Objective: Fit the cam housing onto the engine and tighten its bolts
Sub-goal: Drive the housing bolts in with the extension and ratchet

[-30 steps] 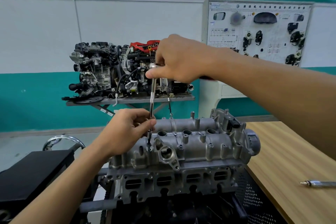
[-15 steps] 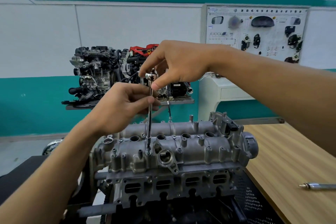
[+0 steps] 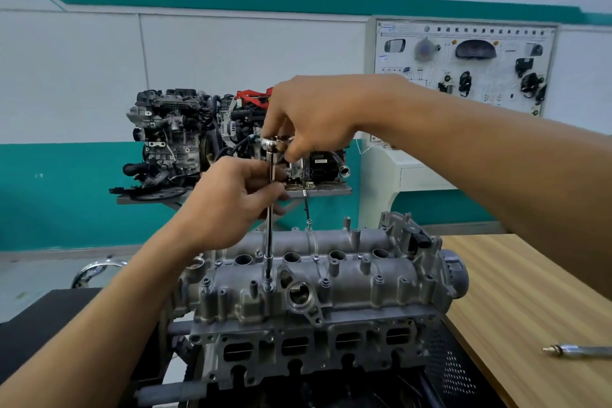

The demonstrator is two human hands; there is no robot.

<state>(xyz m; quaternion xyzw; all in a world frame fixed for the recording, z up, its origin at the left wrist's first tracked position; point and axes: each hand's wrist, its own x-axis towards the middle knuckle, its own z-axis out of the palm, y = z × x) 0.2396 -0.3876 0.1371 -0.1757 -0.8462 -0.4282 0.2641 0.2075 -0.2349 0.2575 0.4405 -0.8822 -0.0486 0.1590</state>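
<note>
**Left hand higher on the shaft, right hand's fingers closed over the tool head**

Left hand has climbed from low beside the housing a second ago to mid-shaft. Right hand sits at about the same height as half a second ago, but its thumb and forefinger have pulled in from their reach down and left. The view has tipped up a little.

Left hand's fingers are curled round the long extension bar about halfway up, pinching it. Right hand's fingertips are bunched and pinch the chrome drive head at the top of the bar. The bar stands near upright, centre frame. Its tip rests on a bolt boss in the front row of the cam housing; the bolt under it is hidden.

Cam housing is seated on top of the engine, lower centre. Other bolt heads show along its front row. A second thin driver stands at the housing's back edge.

Wooden desk at right, just beside the engine. A metal rod tool lies on it near the right edge of the frame. Display engine on a stand behind, centre left. Training panel upper right. Black seat lower left.
</note>
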